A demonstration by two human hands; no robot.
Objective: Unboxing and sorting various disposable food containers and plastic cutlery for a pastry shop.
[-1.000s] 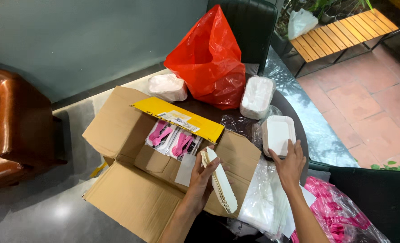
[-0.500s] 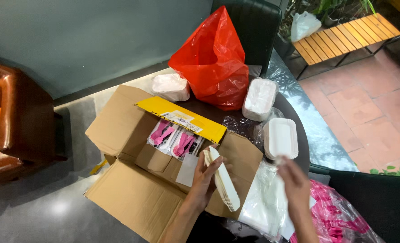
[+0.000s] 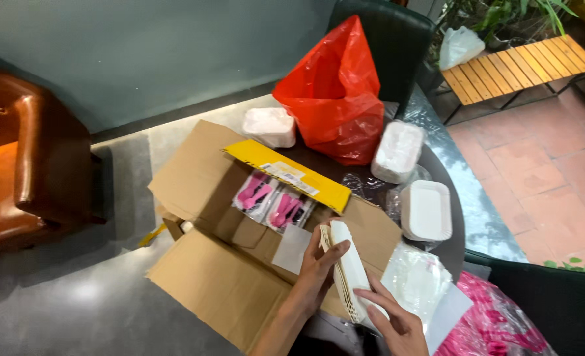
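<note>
1. Left hand (image 3: 319, 267) is clamped on a stack of white paper trays (image 3: 348, 277) stood on edge, fingers curled over the top, thumb on the near face.
2. Right hand (image 3: 394, 323) comes in low, fingers pressed together and laid flat against the stack's lower side.
3. That stack sits right at the near edge of the open cardboard box (image 3: 240, 264), whose flaps are splayed wide over the floor.
4. Inside the box: pink utensil packets (image 3: 273, 201) under a yellow flap (image 3: 286, 173).
5. The round dark table (image 3: 450, 224) just beyond carries a single white tray (image 3: 427, 211), a wrapped tray bundle (image 3: 398, 150), a second wrapped bundle (image 3: 269, 126) and a red plastic bag (image 3: 332, 95).
6. Clear plastic wrapping (image 3: 414, 283) lies beside the right hand, a pink bag (image 3: 497, 326) further right.
7. Room check: grey polished floor (image 3: 75, 296), teal wall (image 3: 141, 53), brown leather armchair (image 3: 22, 151) on the left, dark chair (image 3: 388, 39) behind the table, slatted wooden bench (image 3: 523, 66) on red tiles outside.
</note>
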